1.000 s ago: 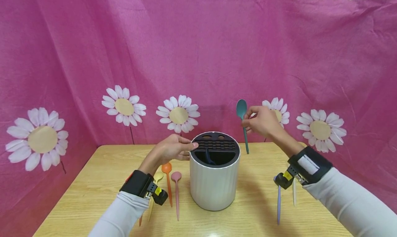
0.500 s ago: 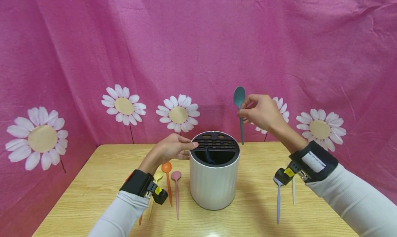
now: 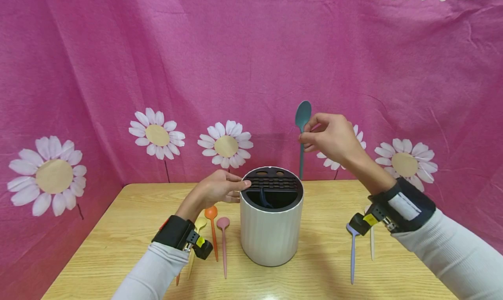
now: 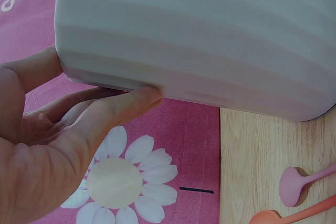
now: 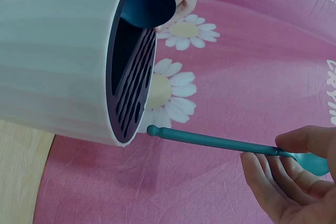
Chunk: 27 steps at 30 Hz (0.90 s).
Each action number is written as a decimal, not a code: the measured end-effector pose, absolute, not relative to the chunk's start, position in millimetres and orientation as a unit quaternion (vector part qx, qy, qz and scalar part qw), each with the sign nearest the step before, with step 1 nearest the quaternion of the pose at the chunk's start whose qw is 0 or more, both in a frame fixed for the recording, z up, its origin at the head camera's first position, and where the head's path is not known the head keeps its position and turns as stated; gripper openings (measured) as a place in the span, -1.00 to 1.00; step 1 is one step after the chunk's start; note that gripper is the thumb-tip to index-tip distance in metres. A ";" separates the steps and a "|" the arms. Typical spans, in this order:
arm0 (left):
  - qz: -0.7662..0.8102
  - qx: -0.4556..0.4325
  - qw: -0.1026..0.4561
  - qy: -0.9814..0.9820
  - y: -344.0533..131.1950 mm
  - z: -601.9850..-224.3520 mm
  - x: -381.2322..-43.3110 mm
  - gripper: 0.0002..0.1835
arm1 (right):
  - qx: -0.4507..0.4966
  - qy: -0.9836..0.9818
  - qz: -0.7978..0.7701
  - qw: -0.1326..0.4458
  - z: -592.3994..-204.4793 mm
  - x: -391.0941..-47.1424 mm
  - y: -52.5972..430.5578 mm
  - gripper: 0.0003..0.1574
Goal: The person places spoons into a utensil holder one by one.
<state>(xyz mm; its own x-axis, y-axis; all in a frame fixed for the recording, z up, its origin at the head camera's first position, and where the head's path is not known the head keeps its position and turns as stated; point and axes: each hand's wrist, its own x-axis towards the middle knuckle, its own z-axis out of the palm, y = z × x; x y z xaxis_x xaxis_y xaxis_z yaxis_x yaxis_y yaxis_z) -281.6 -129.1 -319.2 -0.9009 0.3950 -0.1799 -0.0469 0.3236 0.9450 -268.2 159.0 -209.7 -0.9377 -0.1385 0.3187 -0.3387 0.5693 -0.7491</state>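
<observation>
A white ribbed utensil holder (image 3: 271, 236) with a black slotted lid (image 3: 273, 183) stands upright on the table. My left hand (image 3: 220, 187) touches its left side, thumb on the rim and fingers fairly straight along the wall (image 4: 184, 45). Between thumb and fingers, my right hand (image 3: 334, 136) pinches a teal spoon (image 3: 303, 114) near its bowl. The spoon is nearly upright, bowl up, and its handle (image 5: 210, 141) ends apart from the lid, near the rim. A dark blue utensil (image 5: 149, 6) with a rounded head sits in the lid's large front opening.
Left of the holder lie a pink ladle (image 3: 224, 247), an orange one (image 3: 211, 212) and a yellow spoon (image 3: 201, 223), partly behind the left wrist. A lavender utensil (image 3: 353, 256) and a cream one (image 3: 372, 243) lie at right. A pink flowered cloth (image 3: 251, 73) hangs behind.
My right hand has risen and moved slightly left with the teal spoon, which now stands more upright near the holder's far right rim. The left hand and the holder stay put.
</observation>
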 end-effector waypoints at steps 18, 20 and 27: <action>0.573 0.116 0.191 0.789 -129.0 -319.4 -281.1 -0.57 | 0.155 -0.872 0.458 0.079 -220.5 -260.1 151.1 -0.82; 0.573 0.115 0.191 0.788 -128.8 -318.9 -280.6 -0.57 | 0.156 -0.871 0.460 0.076 -223.5 -259.5 150.3 -0.83; 0.571 0.111 0.192 0.791 -129.1 -319.9 -282.2 -0.57 | 0.162 -0.866 0.468 0.065 -234.2 -259.6 149.3 -0.85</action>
